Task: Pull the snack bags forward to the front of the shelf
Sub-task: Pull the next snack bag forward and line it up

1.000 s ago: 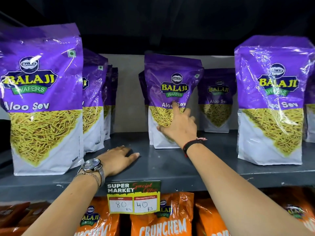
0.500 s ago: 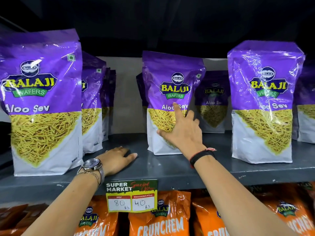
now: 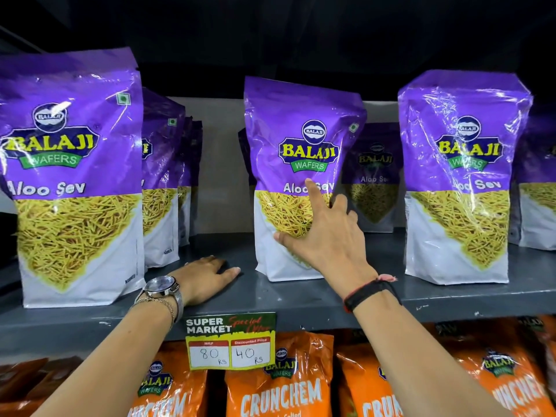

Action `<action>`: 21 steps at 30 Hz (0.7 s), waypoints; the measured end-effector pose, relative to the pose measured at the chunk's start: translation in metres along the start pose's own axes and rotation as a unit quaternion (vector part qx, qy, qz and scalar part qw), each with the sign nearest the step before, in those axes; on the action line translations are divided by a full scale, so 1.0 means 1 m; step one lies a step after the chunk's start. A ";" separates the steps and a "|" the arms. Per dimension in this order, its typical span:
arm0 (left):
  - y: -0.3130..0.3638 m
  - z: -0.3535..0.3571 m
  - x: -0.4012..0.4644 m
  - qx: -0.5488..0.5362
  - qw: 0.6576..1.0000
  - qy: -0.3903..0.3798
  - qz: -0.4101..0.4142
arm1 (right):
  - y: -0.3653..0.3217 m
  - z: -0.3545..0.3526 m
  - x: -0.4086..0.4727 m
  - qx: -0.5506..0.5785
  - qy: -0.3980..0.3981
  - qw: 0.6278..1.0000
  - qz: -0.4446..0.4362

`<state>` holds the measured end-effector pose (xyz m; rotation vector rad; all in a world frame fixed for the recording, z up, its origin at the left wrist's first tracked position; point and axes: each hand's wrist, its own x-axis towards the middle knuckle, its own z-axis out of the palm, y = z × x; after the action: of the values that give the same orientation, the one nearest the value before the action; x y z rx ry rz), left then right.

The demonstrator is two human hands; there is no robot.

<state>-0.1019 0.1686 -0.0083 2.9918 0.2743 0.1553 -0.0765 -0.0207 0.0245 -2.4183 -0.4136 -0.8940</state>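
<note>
Purple Balaji Aloo Sev snack bags stand on a grey shelf [image 3: 301, 299]. My right hand [image 3: 328, 236] grips the right side of the middle bag [image 3: 298, 139], thumb across its front and fingers wrapped behind its edge. This bag stands upright, a little behind the shelf's front edge. My left hand [image 3: 204, 281] lies flat on the shelf, palm down, holding nothing. A left front bag [image 3: 75, 176] and a right front bag [image 3: 460, 176] stand near the front edge. Another bag [image 3: 374, 182] sits far back behind the middle one.
More purple bags line up behind the left front bag [image 3: 162, 182] and at the far right [image 3: 538, 182]. A price tag [image 3: 230, 341] hangs on the shelf edge. Orange Crunchem bags [image 3: 279, 383] fill the shelf below. A dark shelf overhangs above.
The middle bag has come forward toward the shelf front with my right hand on it. My left hand has stayed flat on the shelf.
</note>
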 end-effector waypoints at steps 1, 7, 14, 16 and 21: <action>0.000 0.000 0.000 -0.002 1.000 0.001 0.001 | 0.000 -0.001 -0.002 -0.001 0.002 1.000 0.000; -0.001 0.001 0.001 -0.001 1.000 0.006 0.002 | 0.000 -0.011 -0.013 -0.006 0.008 1.000 -0.001; -0.001 0.002 0.000 -0.007 1.000 0.013 0.011 | 0.001 -0.026 -0.032 -0.029 0.029 0.999 -0.013; -0.001 0.002 -0.001 -0.004 1.000 0.010 0.017 | 0.001 -0.030 -0.037 -0.041 0.034 0.998 -0.016; -0.001 0.001 -0.001 0.003 1.000 0.008 0.025 | 0.001 -0.040 -0.046 -0.045 0.039 0.998 -0.021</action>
<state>-0.1033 0.1696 -0.0097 3.0066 0.2031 0.1835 -0.1302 -0.0492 0.0194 -2.4543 -0.4036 -1.0414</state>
